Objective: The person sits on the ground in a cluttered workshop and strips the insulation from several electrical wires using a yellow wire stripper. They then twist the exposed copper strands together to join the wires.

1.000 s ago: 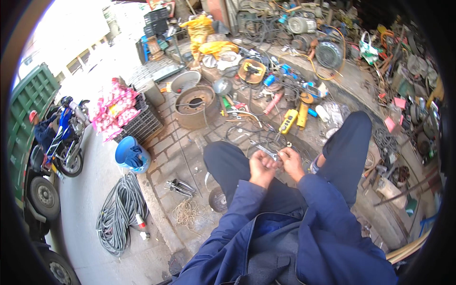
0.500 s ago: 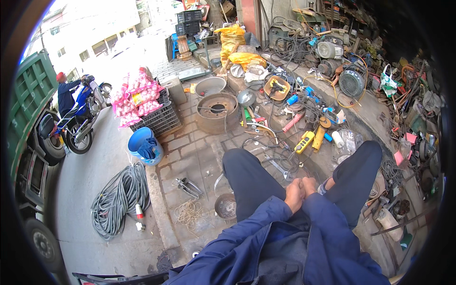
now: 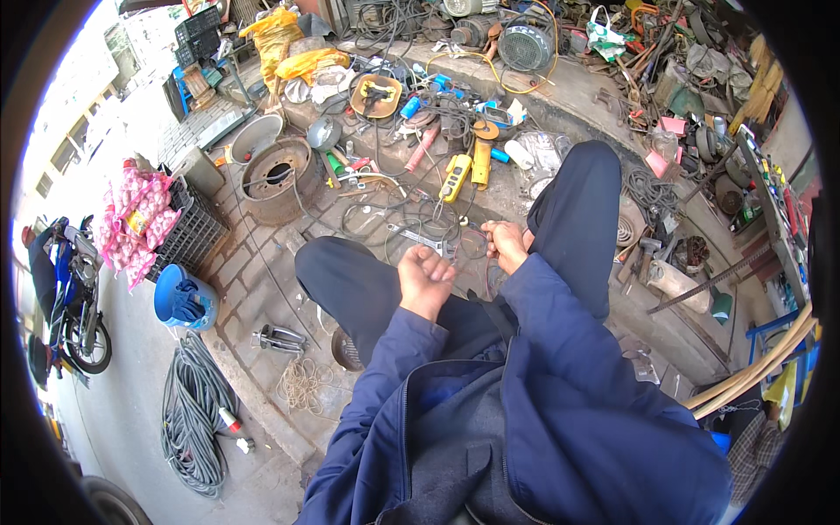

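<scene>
Above my lap, my left hand (image 3: 426, 278) is turned palm up with its fingers curled in. Whatever lies inside them, if anything, is hidden. A little farther right and apart from it, my right hand (image 3: 506, 247) is closed, its thumb pressed on the fingers by my right knee. Thin wires (image 3: 486, 267) show close to the right hand, though I cannot tell whether it grips them. Just beyond the hands, a metal wrench (image 3: 422, 238) rests on the ground. A yellow push-button control box (image 3: 455, 178) and a yellow angle grinder (image 3: 482, 157) lie farther out among cables.
On the left stand a blue bucket (image 3: 185, 297), a black crate (image 3: 188, 226) under pink net bags (image 3: 136, 214), and a coiled grey cable (image 3: 194, 420). A rusty wheel rim (image 3: 278, 181) sits ahead. A gear puller (image 3: 280, 339) lies near my left knee. Motors (image 3: 525, 48) and scrap crowd the right.
My hands have come apart from being clasped together, the left palm turning up. My view has swung right and downward, and the green truck has mostly left it.
</scene>
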A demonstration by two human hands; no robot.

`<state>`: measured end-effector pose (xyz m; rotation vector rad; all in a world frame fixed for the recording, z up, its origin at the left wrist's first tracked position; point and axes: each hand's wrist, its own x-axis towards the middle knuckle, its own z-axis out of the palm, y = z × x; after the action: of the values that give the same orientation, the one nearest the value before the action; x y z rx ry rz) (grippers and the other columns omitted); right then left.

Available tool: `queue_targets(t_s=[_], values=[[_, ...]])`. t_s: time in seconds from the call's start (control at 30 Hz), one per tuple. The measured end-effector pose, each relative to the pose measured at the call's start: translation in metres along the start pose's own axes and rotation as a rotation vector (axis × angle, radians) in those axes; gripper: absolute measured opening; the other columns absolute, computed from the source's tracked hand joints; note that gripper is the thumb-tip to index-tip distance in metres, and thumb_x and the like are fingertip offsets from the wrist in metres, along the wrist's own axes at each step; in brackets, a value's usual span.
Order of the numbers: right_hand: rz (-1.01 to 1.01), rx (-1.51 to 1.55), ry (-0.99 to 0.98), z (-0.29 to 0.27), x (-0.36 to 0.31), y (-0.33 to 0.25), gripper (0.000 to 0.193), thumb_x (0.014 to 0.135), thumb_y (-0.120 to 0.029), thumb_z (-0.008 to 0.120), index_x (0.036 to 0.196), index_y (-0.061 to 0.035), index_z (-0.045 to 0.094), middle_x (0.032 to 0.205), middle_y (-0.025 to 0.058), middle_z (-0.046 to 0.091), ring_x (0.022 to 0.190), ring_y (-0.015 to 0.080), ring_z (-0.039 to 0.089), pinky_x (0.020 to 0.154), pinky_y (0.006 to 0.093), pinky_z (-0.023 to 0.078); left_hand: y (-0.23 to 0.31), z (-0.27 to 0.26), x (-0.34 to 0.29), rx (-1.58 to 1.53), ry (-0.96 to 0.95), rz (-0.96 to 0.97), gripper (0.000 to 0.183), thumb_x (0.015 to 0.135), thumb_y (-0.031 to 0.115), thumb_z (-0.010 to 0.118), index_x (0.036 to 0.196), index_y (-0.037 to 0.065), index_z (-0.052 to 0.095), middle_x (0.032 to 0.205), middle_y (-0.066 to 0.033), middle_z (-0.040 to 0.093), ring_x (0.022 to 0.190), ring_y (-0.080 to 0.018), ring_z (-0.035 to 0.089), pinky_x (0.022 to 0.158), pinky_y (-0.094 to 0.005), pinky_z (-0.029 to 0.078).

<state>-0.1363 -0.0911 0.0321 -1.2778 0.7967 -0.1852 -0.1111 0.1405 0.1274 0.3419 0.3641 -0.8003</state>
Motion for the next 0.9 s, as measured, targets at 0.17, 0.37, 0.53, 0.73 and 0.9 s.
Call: queue_targets(t_s=[0.17,0.37,0.53,0.73,0.9], values=[[-0.419,-0.612,-0.08,0.043,-0.046,-0.02,0.02,0.084,-0.014,0.06,0.095,-0.0033,0.074,0.091,0.0127,0.073,0.089,0.023,0.069,0.082,0.0341,0.052,0.045,0.01,0.002,-0.148,-0.075,0.048,0.031,0.085,0.011,0.046,0.056,0.016,0.036,0.046,0.0021,0.025,0.046,-0.0136,0.022,0.053,-0.0312,0.025],[0.009,-0.063,-0.483,0.061,-0.064,-0.021,0.024,0.097,-0.015,0.054,0.108,0.0017,0.067,0.09,0.0094,0.07,0.083,0.0197,0.069,0.076,0.0343,0.056,0.065,0.005,0.012,-0.212,-0.079,0.06,0.03,0.089,0.007,0.043,0.059,0.014,0.039,0.048,0.0015,0.027,0.047,-0.0138,0.023,0.056,-0.0314,0.027],[0.032,-0.039,-0.472,0.061,-0.072,-0.027,0.025,0.101,-0.021,0.054,0.103,0.0008,0.065,0.078,0.005,0.064,0.07,0.0172,0.065,0.067,0.034,0.056,0.073,-0.002,0.026,-0.186,-0.069,0.181,0.023,0.099,0.016,0.039,0.08,0.01,0.051,0.062,0.0003,0.043,0.059,-0.0151,0.039,0.064,-0.0331,0.036],[-0.055,0.167,-0.454,0.065,-0.072,-0.027,0.017,0.1,-0.015,0.057,0.101,-0.0002,0.064,0.077,0.004,0.063,0.068,0.0162,0.063,0.067,0.0319,0.055,0.044,-0.017,0.035,0.491,0.021,0.188,0.037,0.105,0.035,0.042,0.11,0.008,0.066,0.092,0.0001,0.066,0.086,-0.0164,0.059,0.082,-0.0332,0.045],[-0.168,0.192,-0.37,0.066,-0.076,-0.029,0.011,0.098,-0.013,0.061,0.101,-0.0022,0.063,0.084,0.0042,0.065,0.075,0.0136,0.063,0.07,0.0284,0.053,0.029,-0.021,0.032,0.652,-0.018,0.18,0.051,0.102,0.053,0.046,0.112,0.007,0.065,0.095,-0.0024,0.067,0.087,-0.0161,0.061,0.081,-0.0324,0.046]])
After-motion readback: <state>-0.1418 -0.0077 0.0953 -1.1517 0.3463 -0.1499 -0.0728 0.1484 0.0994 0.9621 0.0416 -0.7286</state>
